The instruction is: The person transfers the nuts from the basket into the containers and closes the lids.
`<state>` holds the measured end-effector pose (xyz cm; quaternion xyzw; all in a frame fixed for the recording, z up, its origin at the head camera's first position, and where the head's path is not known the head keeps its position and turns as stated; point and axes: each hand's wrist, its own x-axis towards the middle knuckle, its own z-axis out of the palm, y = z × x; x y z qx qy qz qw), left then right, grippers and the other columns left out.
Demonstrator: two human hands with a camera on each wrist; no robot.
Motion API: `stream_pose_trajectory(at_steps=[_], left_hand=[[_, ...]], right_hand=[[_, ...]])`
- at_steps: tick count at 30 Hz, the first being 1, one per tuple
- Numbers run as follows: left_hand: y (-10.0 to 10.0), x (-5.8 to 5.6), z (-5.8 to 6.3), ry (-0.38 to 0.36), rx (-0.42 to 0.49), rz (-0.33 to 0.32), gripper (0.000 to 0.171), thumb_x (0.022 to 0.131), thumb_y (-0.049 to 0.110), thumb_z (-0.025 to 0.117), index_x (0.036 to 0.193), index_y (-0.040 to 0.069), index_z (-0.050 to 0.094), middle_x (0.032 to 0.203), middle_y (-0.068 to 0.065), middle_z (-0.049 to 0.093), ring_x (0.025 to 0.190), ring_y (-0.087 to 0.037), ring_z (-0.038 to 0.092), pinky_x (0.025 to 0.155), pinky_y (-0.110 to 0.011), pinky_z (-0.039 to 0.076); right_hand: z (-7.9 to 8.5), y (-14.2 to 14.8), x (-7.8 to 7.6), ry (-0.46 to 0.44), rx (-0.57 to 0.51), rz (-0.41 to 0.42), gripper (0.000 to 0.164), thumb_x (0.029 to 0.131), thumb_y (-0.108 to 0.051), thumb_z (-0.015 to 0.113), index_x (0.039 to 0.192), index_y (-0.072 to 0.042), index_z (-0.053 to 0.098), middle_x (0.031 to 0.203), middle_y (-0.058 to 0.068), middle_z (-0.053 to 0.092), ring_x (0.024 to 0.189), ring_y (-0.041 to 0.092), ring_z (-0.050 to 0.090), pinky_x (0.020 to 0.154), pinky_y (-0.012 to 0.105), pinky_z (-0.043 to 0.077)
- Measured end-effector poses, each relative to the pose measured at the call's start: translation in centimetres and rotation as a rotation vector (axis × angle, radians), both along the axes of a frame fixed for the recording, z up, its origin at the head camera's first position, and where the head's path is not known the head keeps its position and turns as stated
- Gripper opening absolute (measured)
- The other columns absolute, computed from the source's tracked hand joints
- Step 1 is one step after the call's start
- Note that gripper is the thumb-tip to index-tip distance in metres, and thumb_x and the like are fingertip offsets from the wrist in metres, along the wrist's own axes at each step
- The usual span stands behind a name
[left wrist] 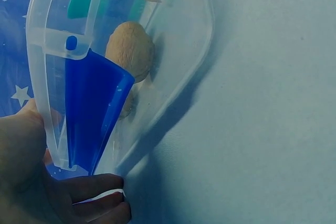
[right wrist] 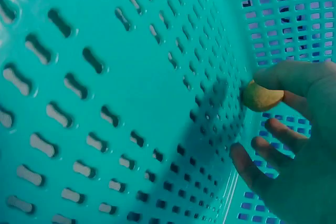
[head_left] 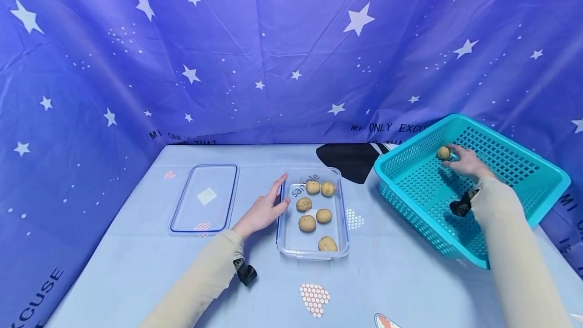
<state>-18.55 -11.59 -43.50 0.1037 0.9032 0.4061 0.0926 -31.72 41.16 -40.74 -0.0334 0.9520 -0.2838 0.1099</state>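
Note:
A clear plastic food container [head_left: 291, 253] with several walnuts [head_left: 307, 223] in it sits mid-table. My left hand [head_left: 261, 212] rests against its left side, forefinger and thumb spread along the rim. In the left wrist view, the container's blue side latch [left wrist: 97, 111] hangs beside that hand's fingers [left wrist: 97, 184]. Inside the turquoise basket [head_left: 401, 211], my right hand [head_left: 469, 162] pinches a single walnut [right wrist: 261, 97] between thumb and forefinger, close to the basket wall. The other fingers of the right hand are spread loosely apart.
A clear lid with a blue seal [head_left: 189, 201] lies flat to the left of the container. The perforated basket stands at the right on the light-blue patterned cloth [head_left: 268, 297]. A purple star-printed curtain [head_left: 259, 54] closes off the back and sides.

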Motion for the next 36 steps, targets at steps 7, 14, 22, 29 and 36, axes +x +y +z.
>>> stream_pose_trajectory(at_steps=[7,14,22,29,36], left_hand=[[-0.1,-0.1,-0.1,0.001,-0.006,-0.005,0.065,0.1,0.033,0.048,0.156,0.03,0.015,0.141,-0.021,0.046,0.125,-0.057,0.037,0.102,-0.068,0.029],[-0.1,-0.2,-0.2,0.013,-0.008,-0.016,0.065,0.101,0.033,0.048,0.156,0.027,0.016,0.138,-0.024,0.048,0.122,-0.057,0.04,0.1,-0.067,0.032],[-0.1,0.0,-0.1,0.033,-0.006,-0.023,0.064,0.101,0.031,0.048,0.156,0.024,0.017,0.138,-0.027,0.047,0.118,-0.056,0.045,0.097,-0.064,0.038],[0.0,0.1,-0.2,0.027,-0.007,-0.015,0.065,0.101,0.032,0.048,0.156,0.026,0.016,0.136,-0.027,0.048,0.119,-0.057,0.044,0.097,-0.066,0.036],[-0.1,0.0,-0.2,0.029,-0.002,-0.017,0.064,0.101,0.032,0.049,0.156,0.025,0.017,0.136,-0.028,0.048,0.117,-0.056,0.046,0.097,-0.065,0.038]], right_hand=[[0.3,-1.0,-0.1,-0.06,-0.048,0.093,0.061,0.099,-0.015,0.05,0.144,0.012,0.02,0.138,0.045,0.017,0.121,0.063,0.025,0.092,0.072,0.032],[0.3,-1.5,-0.2,-0.074,-0.031,0.143,0.048,0.098,-0.009,0.05,0.137,0.014,0.032,0.131,0.045,0.032,0.117,0.06,0.036,0.091,0.067,0.038],[0.2,-2.6,-0.2,-0.143,-0.058,0.214,0.05,0.098,-0.015,0.055,0.136,0.013,0.04,0.129,0.041,0.044,0.114,0.053,0.046,0.087,0.059,0.047],[0.9,-3.8,0.4,-0.396,-0.268,0.254,0.064,0.095,-0.015,0.058,0.144,0.011,0.026,0.138,0.036,0.035,0.116,0.04,0.05,0.092,0.049,0.049],[1.5,-5.5,1.0,-0.518,-0.298,0.295,0.067,0.094,-0.016,0.063,0.147,0.005,0.028,0.141,0.032,0.032,0.116,0.034,0.052,0.091,0.048,0.05]])
